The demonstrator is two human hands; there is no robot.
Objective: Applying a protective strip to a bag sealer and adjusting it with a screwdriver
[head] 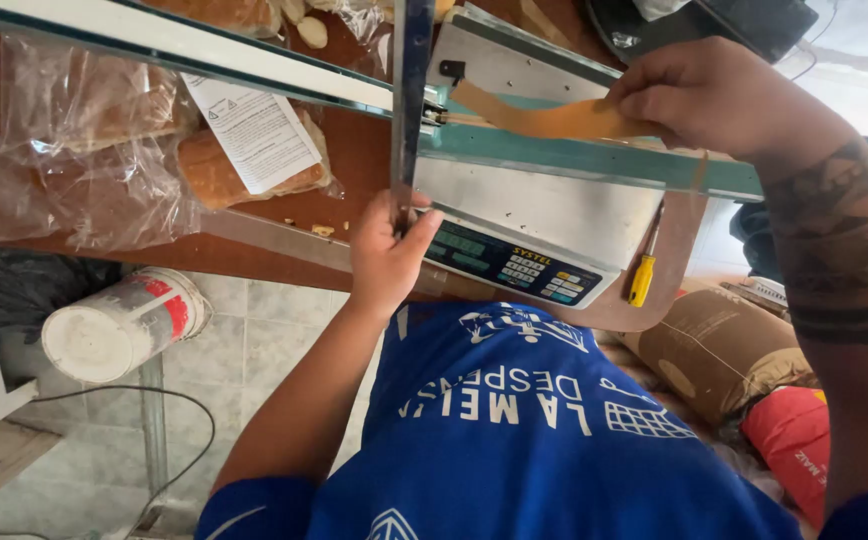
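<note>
From the head camera I look down on two hands working at a green frame (pixel 594 158) that crosses a wooden counter (pixel 364 150). My left hand (pixel 386 258) closes its fingers and thumb around the one vertical bar (pixel 411 100) of the frame, near its lower end. My right hand (pixel 714 95) pinches one strip of brown tape (pixel 544 118) and holds it against the horizontal rail; the strip runs left from the fingers toward the joint where bar and rail meet.

Under the frame sits one scale (pixel 539 215) with a steel pan and a keypad facing me. One yellow-handled screwdriver (pixel 642 272) lies just beside its right edge. To the left I count two bagged loaves (pixel 124 100) (pixel 219 175), the nearer one carrying a paper sheet (pixel 254 130). Below the counter one white bucket (pixel 119 325) lies on its side above the tiled floor, and one brown sack (pixel 719 350) rests at the right.
</note>
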